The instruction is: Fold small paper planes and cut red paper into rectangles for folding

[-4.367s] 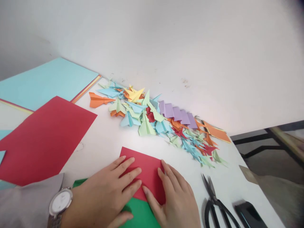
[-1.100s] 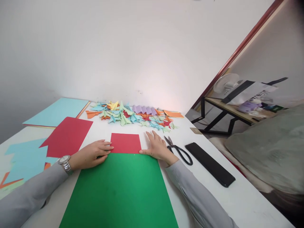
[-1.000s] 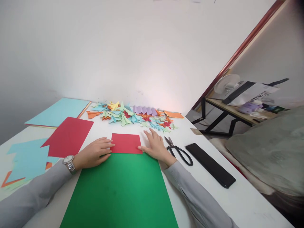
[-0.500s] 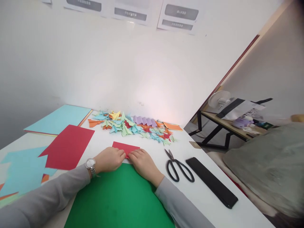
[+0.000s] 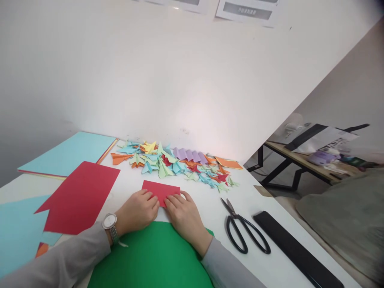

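Observation:
A small red sheet of paper lies on the white table in front of me, its near edge covered by my fingers. My left hand, a watch on its wrist, has curled fingers gripping the paper's left part. From the other side, the fingers of my right hand press down on its right part, with the thumb at the right edge. What lies under the fingertips is hidden. Nearer to me, a large green sheet spreads beneath my forearms.
Folded paper pieces and a purple pleated strip line the wall. To the right lie scissors and a long black object. A cut red sheet, blue sheets and a paper stack occupy the left.
The view has tilted and come closer, so the scissors appear larger and lower. More of the small red paper shows between my hands, and both hands still rest on it.

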{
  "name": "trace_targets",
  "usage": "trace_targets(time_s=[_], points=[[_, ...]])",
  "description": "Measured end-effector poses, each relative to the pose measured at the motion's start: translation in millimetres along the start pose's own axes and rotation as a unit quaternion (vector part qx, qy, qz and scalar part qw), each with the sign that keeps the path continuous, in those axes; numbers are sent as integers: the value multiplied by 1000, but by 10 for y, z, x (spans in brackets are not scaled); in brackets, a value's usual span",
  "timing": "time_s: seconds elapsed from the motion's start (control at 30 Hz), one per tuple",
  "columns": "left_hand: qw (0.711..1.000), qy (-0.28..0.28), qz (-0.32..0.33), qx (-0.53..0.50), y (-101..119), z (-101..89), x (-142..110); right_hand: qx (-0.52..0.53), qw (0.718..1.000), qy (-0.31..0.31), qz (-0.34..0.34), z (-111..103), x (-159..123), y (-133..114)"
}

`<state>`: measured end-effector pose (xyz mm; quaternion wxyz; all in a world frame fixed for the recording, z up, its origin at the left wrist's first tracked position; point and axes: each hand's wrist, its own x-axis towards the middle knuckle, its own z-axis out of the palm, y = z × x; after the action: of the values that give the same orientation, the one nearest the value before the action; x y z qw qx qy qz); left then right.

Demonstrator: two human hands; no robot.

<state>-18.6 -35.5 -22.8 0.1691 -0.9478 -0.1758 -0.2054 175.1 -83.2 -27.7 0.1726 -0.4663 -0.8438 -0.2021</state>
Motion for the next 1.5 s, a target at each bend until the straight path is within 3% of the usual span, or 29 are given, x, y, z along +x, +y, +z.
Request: trace_targets(time_s=[0.37,0.47,0.57,0.63,0.77,1.03,1.2,1.33,1.5], points=[[993,58,-81,57,-343,-99,-86,-12,992,65,109,66,-114,262],[981,122,-102,115,-367,-141,-84,-25,989,74,127,71,-115,290],[973,185,-59,124,-246,-169,-15,-24,992,79,91,83,-95,261],[977,190,-6,95,-119,-160,46,-17,994,94,53,82,-71,201],[983,166,21,77,62,-92,108,-5,992,126,10,38,-21,40],[982,158,50,88,74,-60,79,-15,989,134,-68,-40,27,-88],[983,141,62,95,-11,-67,38,-18,991,123,-54,-35,6,-6],[982,145,48,109,-109,-90,-4,-26,993,115,-6,1,-32,152],[980,161,39,111,-172,-122,-21,-27,985,148,84,21,-87,341]])
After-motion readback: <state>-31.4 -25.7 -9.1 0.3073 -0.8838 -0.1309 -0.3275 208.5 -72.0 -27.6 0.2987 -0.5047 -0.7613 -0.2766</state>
